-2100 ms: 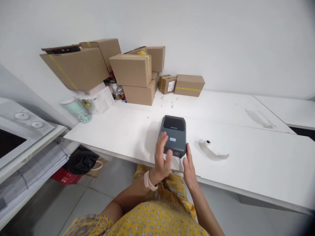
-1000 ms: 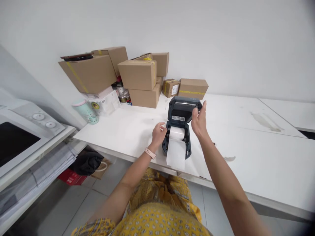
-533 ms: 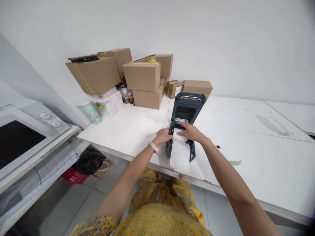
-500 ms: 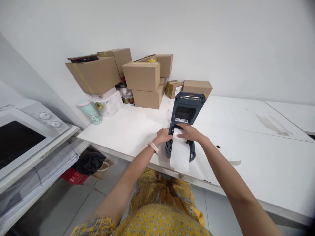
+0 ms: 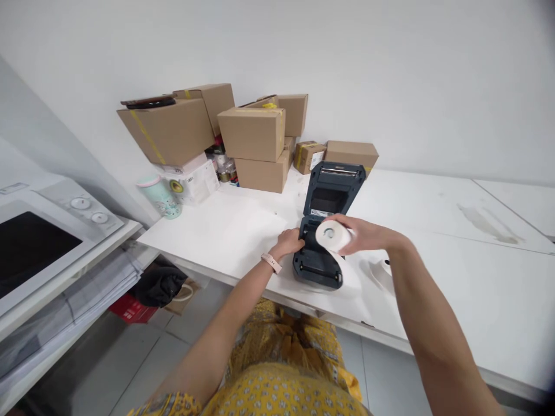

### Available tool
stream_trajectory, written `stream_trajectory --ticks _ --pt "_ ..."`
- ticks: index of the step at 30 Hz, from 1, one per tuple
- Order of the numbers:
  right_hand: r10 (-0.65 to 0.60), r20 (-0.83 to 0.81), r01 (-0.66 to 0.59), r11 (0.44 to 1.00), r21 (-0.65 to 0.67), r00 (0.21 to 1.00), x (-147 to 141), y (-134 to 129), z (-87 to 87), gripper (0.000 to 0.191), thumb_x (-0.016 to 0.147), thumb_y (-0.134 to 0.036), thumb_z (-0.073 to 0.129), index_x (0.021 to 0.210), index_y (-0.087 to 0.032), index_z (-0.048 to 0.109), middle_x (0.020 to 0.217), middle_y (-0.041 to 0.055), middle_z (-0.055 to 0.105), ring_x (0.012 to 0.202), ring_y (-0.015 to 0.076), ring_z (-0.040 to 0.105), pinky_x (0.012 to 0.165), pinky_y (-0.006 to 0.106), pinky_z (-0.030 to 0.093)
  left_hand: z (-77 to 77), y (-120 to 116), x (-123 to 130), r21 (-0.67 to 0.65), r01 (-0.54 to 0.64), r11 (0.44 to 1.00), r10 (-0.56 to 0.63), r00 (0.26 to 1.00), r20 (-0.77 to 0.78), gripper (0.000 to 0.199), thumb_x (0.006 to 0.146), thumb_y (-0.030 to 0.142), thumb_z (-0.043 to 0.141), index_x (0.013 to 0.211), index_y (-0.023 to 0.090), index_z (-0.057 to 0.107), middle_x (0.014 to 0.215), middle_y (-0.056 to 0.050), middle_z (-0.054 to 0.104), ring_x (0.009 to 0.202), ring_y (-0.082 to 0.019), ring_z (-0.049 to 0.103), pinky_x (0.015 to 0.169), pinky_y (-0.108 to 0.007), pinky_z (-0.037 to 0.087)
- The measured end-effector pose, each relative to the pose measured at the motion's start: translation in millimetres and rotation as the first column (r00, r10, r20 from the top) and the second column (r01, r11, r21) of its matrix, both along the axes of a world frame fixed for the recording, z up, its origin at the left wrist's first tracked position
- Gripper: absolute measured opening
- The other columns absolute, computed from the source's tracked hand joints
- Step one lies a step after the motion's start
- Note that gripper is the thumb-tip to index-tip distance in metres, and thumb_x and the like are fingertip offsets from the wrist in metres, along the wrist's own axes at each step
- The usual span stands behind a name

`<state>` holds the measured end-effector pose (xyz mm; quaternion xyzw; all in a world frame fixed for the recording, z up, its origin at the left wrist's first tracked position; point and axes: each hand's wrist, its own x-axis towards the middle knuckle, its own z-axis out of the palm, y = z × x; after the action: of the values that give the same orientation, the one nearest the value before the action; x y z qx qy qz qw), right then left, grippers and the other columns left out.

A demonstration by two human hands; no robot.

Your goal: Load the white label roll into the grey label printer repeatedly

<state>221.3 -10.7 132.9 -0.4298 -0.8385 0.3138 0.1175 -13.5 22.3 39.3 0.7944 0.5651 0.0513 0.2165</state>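
A dark grey label printer [image 5: 318, 271] stands on the white table near its front edge, its lid [image 5: 333, 188] raised. My right hand [image 5: 362, 234] is closed around a white paper roll [image 5: 330, 234] above the right side of the printer's bay, with the roll's core end facing left. A loose strip of paper [image 5: 342, 268] hangs from the roll past the printer's right side. My left hand [image 5: 289, 242] grips the left rim of the printer, fingers bent over the edge.
Cardboard boxes [image 5: 251, 136] are stacked at the back, left of the printer. A mint tumbler [image 5: 159, 197] stands at the table's left end. A microwave [image 5: 52, 231] sits at far left. A dark round hole [image 5: 387, 263] lies right of the printer.
My right hand has lifted the paper roll out of the printer's bay and moved it up and right, its paper strip along with it. My left hand has stayed at the printer's left rim.
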Motion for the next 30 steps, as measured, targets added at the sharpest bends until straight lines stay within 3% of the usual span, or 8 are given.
stream_trajectory --ticks 4,9,12,15,20,24,27,30 --pt "-0.241 -0.226 0.242 0.97 -0.028 0.944 53 -24 -6.0 0.071 0.065 -0.038 0.078 0.129 -0.026 0.05 0.128 0.0073 0.062 0.115 0.0283 0.06 0.094 0.036 0.052 -1.0 0 0 -0.005 0.006 1.0 -0.006 1.0 0.016 0.037 0.082 0.026 0.049 0.116 0.019 0.061 0.116 -0.012 0.071 0.109 -0.028 0.066 0.085 -0.033 0.051" --pt "-0.578 -0.326 0.564 0.813 -0.148 0.748 95 -10 -70.3 0.07 0.063 -0.035 0.078 0.125 -0.023 0.049 0.116 0.0083 0.064 0.093 0.0234 0.065 0.073 0.033 0.057 -3.7 2 2 0.0 -0.008 1.0 0.008 1.0 0.02 0.033 0.081 0.024 0.05 0.111 0.019 0.062 0.112 -0.011 0.072 0.104 -0.027 0.067 0.081 -0.031 0.05" --pt "-0.649 -0.318 0.642 0.753 -0.142 0.691 100 4 -104.3 0.068 0.062 -0.033 0.078 0.122 -0.022 0.05 0.116 0.0095 0.064 0.096 0.0237 0.064 0.076 0.035 0.057 -5.3 3 2 0.0 -0.019 1.0 0.019 0.999 0.028 0.031 0.081 0.023 0.051 0.109 0.02 0.062 0.11 -0.011 0.072 0.103 -0.027 0.068 0.08 -0.031 0.05" --pt "-0.675 -0.287 0.661 0.733 -0.157 0.68 93 9 -122.5 0.07 0.062 -0.034 0.078 0.124 -0.02 0.048 0.113 0.01 0.065 0.094 0.0241 0.064 0.079 0.039 0.057 -5.5 4 2 -0.005 -0.02 1.0 0.02 0.999 0.038 0.03 0.081 0.023 0.05 0.109 0.02 0.062 0.108 -0.01 0.073 0.101 -0.027 0.068 0.079 -0.031 0.049" --pt "-0.681 -0.272 0.659 0.73 -0.182 0.68 97 -1 -119.1 0.073 0.061 -0.042 0.081 0.125 -0.02 0.053 0.12 0.013 0.066 0.103 0.0279 0.065 0.088 0.043 0.056 -4.6 3 2 -0.009 -0.025 1.0 0.026 0.999 0.041 0.031 0.082 0.022 0.05 0.111 0.02 0.062 0.107 -0.01 0.073 0.099 -0.027 0.068 0.078 -0.03 0.049" --pt "-0.651 -0.37 0.599 0.757 -0.261 0.663 142 -23 -104.1 0.061 0.075 -0.056 0.072 0.126 -0.025 0.06 0.135 0.0128 0.062 0.119 0.0298 0.063 0.1 0.046 0.05 -4.9 2 2 -0.004 -0.023 1.0 0.023 0.998 0.052 0.033 0.082 0.022 0.049 0.112 0.02 0.062 0.107 -0.01 0.072 0.099 -0.027 0.068 0.079 -0.031 0.05" --pt "-0.696 -0.277 0.636 0.718 -0.283 0.662 172 -43 -106.2 0.052 0.066 -0.056 0.077 0.106 -0.023 0.073 0.113 0.0123 0.073 0.11 0.0323 0.067 0.097 0.048 0.05 -5.4 3 2 0.0 -0.025 1.0 0.025 0.998 0.055 0.032 0.082 0.022 0.049 0.112 0.019 0.062 0.107 -0.01 0.072 0.099 -0.027 0.068 0.079 -0.031 0.05" --pt "-0.685 -0.155 0.594 0.705 -0.387 0.712 171 -61 -120.4 0.053 0.057 -0.049 0.083 0.101 -0.023 0.075 0.098 0.0092 0.076 0.094 0.0305 0.071 0.083 0.043 0.056 -5.1 2 3 0.001 -0.024 1.0 0.024 0.998 0.056 0.032 0.082 0.023 0.05 0.111 0.019 0.062 0.106 -0.01 0.073 0.098 -0.027 0.068 0.079 -0.032 0.05"
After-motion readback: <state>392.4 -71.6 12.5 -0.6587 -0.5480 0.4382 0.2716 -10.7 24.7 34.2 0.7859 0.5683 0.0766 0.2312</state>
